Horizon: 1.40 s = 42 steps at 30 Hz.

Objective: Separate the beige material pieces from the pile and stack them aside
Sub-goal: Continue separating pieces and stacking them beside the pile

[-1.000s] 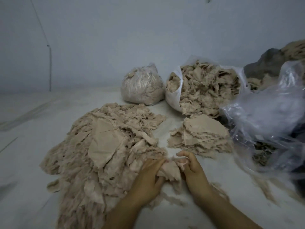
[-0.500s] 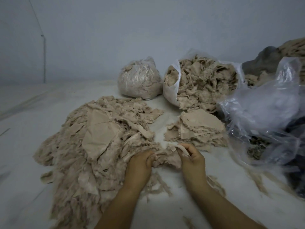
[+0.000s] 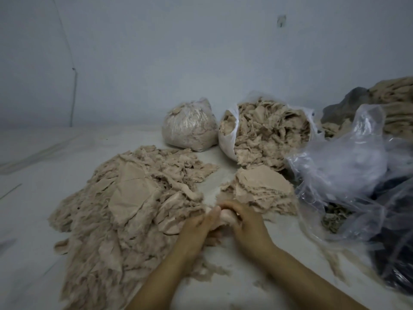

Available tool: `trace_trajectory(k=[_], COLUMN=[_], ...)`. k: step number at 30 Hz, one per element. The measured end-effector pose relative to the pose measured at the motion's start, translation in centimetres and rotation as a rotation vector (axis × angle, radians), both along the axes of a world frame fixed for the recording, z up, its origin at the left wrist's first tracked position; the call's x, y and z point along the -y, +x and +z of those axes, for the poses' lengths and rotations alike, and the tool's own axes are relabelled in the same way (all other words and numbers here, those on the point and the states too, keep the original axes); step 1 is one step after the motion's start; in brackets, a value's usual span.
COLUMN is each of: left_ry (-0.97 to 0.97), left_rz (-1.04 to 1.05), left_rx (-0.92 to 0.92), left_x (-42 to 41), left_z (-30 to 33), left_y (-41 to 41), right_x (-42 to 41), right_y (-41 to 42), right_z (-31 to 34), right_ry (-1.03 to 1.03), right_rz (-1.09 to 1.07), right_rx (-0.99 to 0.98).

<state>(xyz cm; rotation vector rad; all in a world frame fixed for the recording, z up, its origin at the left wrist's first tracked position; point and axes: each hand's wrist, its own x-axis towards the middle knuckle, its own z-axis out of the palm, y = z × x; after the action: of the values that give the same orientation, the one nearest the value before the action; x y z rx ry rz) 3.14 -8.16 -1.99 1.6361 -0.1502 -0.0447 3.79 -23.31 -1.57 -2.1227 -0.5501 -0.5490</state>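
A broad pile of beige material pieces spreads over the white surface at left and centre. A smaller, neater stack of beige pieces lies to its right. Between them, at the pile's right edge, my left hand and my right hand meet. Both grip one small beige piece, with fingers curled round it. Most of that piece is hidden by the fingers.
A tied plastic bag of beige scraps and an open white bag full of them stand at the back. Crumpled clear plastic lies at right over dark cloth. Loose fibres are scattered near my forearms.
My hands have come closer together and lifted the small piece off the pile's edge. The view has tilted slightly.
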Motion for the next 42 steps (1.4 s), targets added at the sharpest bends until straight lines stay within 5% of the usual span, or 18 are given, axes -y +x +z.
trace_trajectory(k=[2,5,8,12,16,19,23,26,32,36,42], left_ry=[-0.219,-0.332,-0.392,-0.488,-0.543,-0.553,-0.265,-0.233,-0.005,-0.074,-0.294], left_rz=[-0.011,0.135,0.043,-0.083,-0.158,-0.147,0.079,0.213,-0.068,0.062,0.118], left_rx=[-0.184,-0.165,-0.199,-0.285,-0.309,-0.193,-0.027,0.025,0.105,0.08,-0.013], left_x=[1.3,1.6,1.3,0.8,0.8,0.9,1.6,1.6,2.4,2.7,1.8], left_z=[-0.1,-0.5,-1.3,-1.7,-2.0,-2.3,-2.5,-2.5,-2.6,-2.1,-1.9], left_y=[0.1,0.6,0.8,1.3,1.3,1.2,1.6,1.8,0.7,0.8,1.1], right_x=[0.4,2.2,3.7,4.0,2.6,0.6,-0.4,-0.1,-0.9,-0.5,-0.7], right_y=[-0.4,-0.5,-2.2,-2.5,0.3,0.1,0.1,0.1,-0.4,0.2,-0.2], right_z=[-0.8,-1.3,-2.3,-1.5,0.3,-0.8,-1.7,-1.7,-2.0,-2.0,-2.4], right_ry=[-0.123,-0.079,-0.169,0.481,0.579,0.6,0.652,0.721,0.722,0.685,0.576], right_rz=[0.092,-0.016,0.055,-0.063,0.007,0.089,0.016,-0.086,0.013,-0.134,0.087], right_rx=[-0.059,-0.271,-0.455,-0.656,-0.773,-0.654,-0.55,-0.502,-0.504,-0.442,-0.606])
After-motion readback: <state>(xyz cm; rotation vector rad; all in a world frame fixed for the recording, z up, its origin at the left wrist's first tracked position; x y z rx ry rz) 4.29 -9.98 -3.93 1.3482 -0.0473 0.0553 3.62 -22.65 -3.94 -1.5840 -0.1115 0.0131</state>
